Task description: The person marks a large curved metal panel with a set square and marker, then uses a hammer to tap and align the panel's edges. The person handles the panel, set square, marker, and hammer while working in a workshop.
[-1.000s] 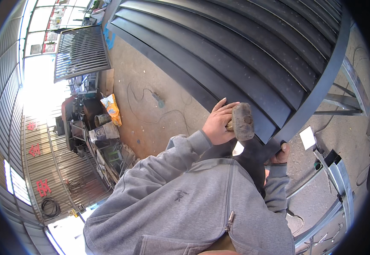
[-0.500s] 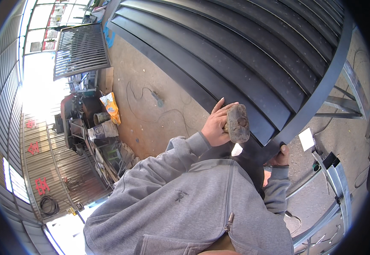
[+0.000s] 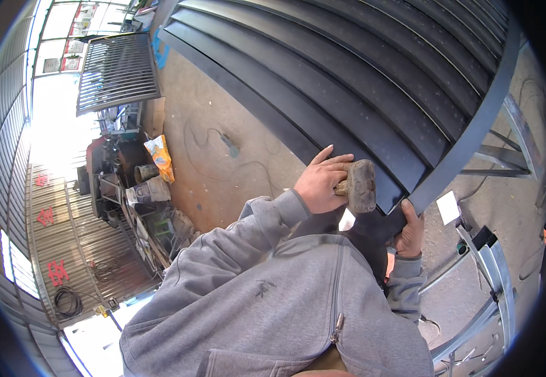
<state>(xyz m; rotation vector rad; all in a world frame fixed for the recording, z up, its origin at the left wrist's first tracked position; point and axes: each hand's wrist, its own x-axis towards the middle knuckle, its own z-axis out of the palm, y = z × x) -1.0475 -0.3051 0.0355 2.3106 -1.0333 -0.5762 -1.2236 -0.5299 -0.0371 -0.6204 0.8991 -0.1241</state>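
Note:
In my left hand (image 3: 318,183) is a mallet (image 3: 362,186), its worn, dirty brown head beside my fingertips and most of its short handle hidden. Two of that hand's fingers stretch over the edge of a large dark grey louvred panel (image 3: 348,119). At the panel's near corner, my right hand (image 3: 410,231) grips the flat outer frame (image 3: 436,183), thumb on top and the other fingers mostly out of sight. The mallet head hovers at the near edge of the frame, left of my right thumb; whether it touches is unclear.
Metal stand legs (image 3: 505,157) show under the panel's right side. Galvanised steel pieces (image 3: 499,276) stand at the lower right. A corded tool (image 3: 229,146) lies on the concrete floor. Buckets (image 3: 153,191), an orange-white bag (image 3: 159,158) and a smaller slatted panel (image 3: 119,72) are at left.
The mallet head has shifted slightly right and turned. My right hand has come up, its thumb now on top of the frame corner.

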